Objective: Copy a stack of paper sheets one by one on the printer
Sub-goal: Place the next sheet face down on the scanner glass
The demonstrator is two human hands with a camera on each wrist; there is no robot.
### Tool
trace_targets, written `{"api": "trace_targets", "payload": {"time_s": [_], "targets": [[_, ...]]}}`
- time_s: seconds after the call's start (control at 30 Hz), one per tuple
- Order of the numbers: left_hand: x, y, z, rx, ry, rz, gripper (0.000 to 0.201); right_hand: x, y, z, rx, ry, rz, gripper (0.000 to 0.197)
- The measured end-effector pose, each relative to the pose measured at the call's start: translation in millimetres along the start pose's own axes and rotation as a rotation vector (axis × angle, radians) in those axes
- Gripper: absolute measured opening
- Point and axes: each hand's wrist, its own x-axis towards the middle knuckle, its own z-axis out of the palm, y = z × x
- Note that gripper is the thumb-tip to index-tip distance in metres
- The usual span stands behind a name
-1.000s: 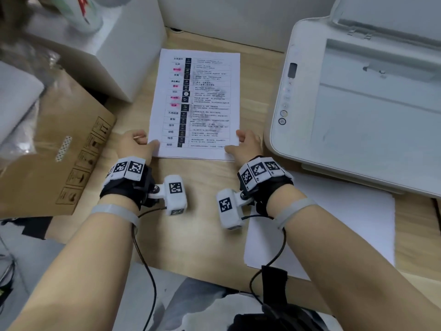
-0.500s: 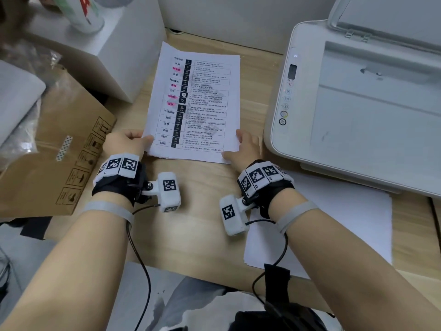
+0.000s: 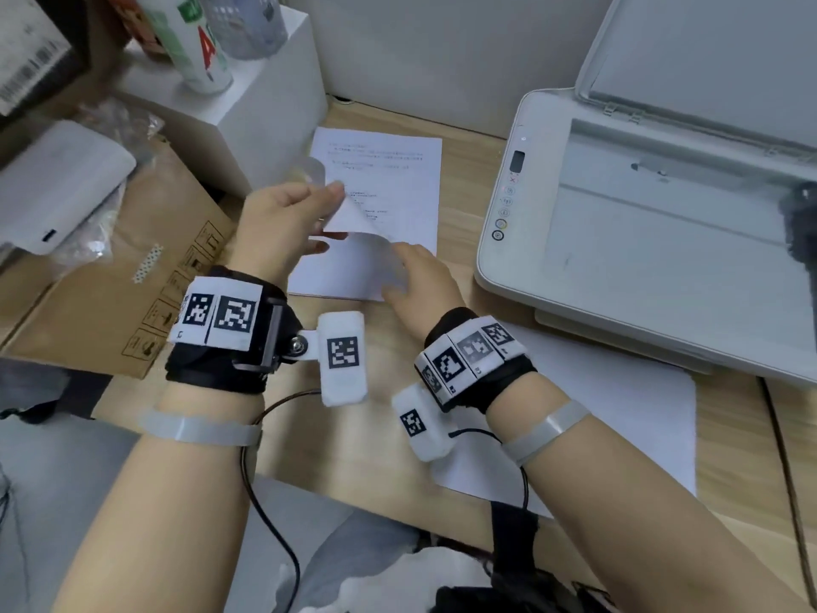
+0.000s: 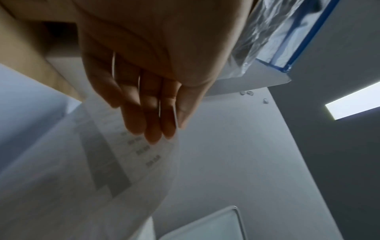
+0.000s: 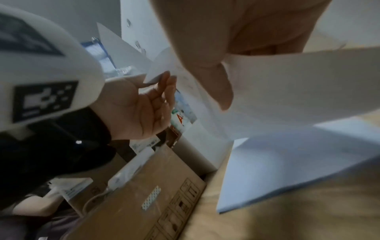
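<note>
A stack of paper sheets (image 3: 398,179) lies on the wooden desk left of the white printer (image 3: 521,276), whose lid (image 3: 707,59) stands up over the bare scanner glass (image 3: 663,258). The top sheet (image 3: 358,223) is lifted off the stack and curls, blank side toward me. My left hand (image 3: 334,218) is raised and pinches its left edge, with the fingers nearly straight along the sheet (image 4: 123,170). My right hand (image 3: 411,272) pinches the sheet's (image 5: 287,91) right edge, thumb on the near side, low over the stack (image 5: 287,170). A lightly printed page shows on top of the stack.
A flat cardboard box (image 3: 110,294) lies at the left. Behind it stands a white box (image 3: 265,104) with bottles (image 3: 199,46) on top. Loose white sheets (image 3: 619,413) lie on the desk under the printer's front edge. A white device (image 3: 57,188) sits far left.
Both hands were at the lower corners of the flat printed top sheet. Now that sheet is lifted and curled over, my left hand has risen, and the page beneath is uncovered.
</note>
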Motion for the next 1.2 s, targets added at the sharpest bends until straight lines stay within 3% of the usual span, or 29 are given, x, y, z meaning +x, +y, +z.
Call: {"api": "trace_targets", "payload": {"time_s": [0.07,0.13,0.27,0.37,0.5,0.73,0.9,1.0,1.1,1.2], "targets": [[-10.7,14.4,13.3,-0.019,-0.053,0.054,0.041,-12.4,3.1,-19.5,0.009,0.106,0.011,0.031],[-18.2,25.8,27.9,-0.063,-0.106,0.119,0.027,-24.7,8.0,-43.8,0.082,0.233,0.031,0.023],[-25.1,36.3,57.9,-0.103,-0.117,0.176,0.027,-50.2,26.7,-104.3,0.325,0.395,0.079,0.023],[-28.1,36.2,82.9,-0.114,-0.116,0.199,0.014,-69.2,53.0,-149.0,0.568,0.501,0.133,0.016],[-26.1,31.3,111.1,-0.049,-0.097,0.220,0.015,-90.7,95.4,-195.4,0.659,0.653,0.201,0.022],[-15.7,20.1,150.3,0.276,-0.256,0.239,0.030,-115.7,166.2,-240.2,0.439,0.798,0.350,0.025],[-7.8,19.9,171.6,0.893,-0.345,0.235,0.044,-122.2,198.1,-251.1,0.410,0.810,0.477,0.061],[-6.6,18.5,180.5,0.975,-0.349,0.215,0.046,-126.6,209.4,-253.4,0.406,0.790,0.521,0.070],[-2.3,16.1,186.5,1.019,-0.334,0.222,0.046,-135.1,214.4,-256.9,0.298,0.793,0.521,0.062],[3.5,16.4,191.9,1.091,-0.352,0.212,0.047,-148.9,216.6,-260.7,0.092,0.757,0.535,0.041]]}}
